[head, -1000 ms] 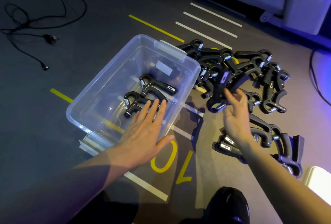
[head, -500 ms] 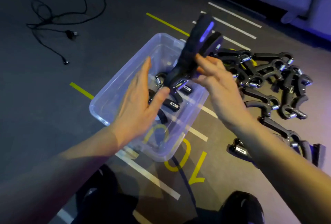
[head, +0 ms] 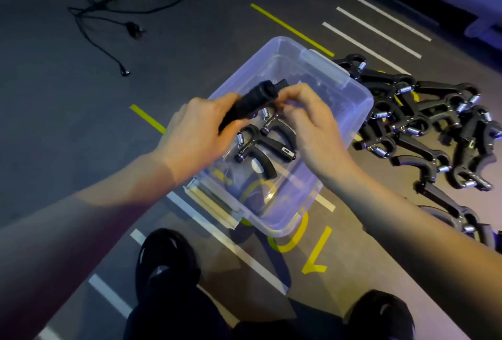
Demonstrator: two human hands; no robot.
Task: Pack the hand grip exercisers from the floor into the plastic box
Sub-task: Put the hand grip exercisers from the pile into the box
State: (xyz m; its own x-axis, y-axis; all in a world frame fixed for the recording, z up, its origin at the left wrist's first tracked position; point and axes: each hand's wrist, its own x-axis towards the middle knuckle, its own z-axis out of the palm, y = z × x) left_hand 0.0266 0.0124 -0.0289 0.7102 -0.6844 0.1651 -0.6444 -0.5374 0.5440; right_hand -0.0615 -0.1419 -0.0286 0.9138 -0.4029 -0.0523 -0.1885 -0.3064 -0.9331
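A clear plastic box stands on the floor in front of me. Two black hand grip exercisers lie on its bottom. Over the box I hold a third black exerciser. My left hand is wrapped around its handle. My right hand pinches its far end with the fingertips. A pile of several more black exercisers with silver springs lies on the floor just right of the box.
A black cable lies loose on the grey floor at the upper left. Yellow and white tape lines cross the floor around the box. My two dark shoes are at the bottom edge.
The exerciser picked from the pile came over the box and lower. My left hand closed on its handle, and my right hand shifted to its end.
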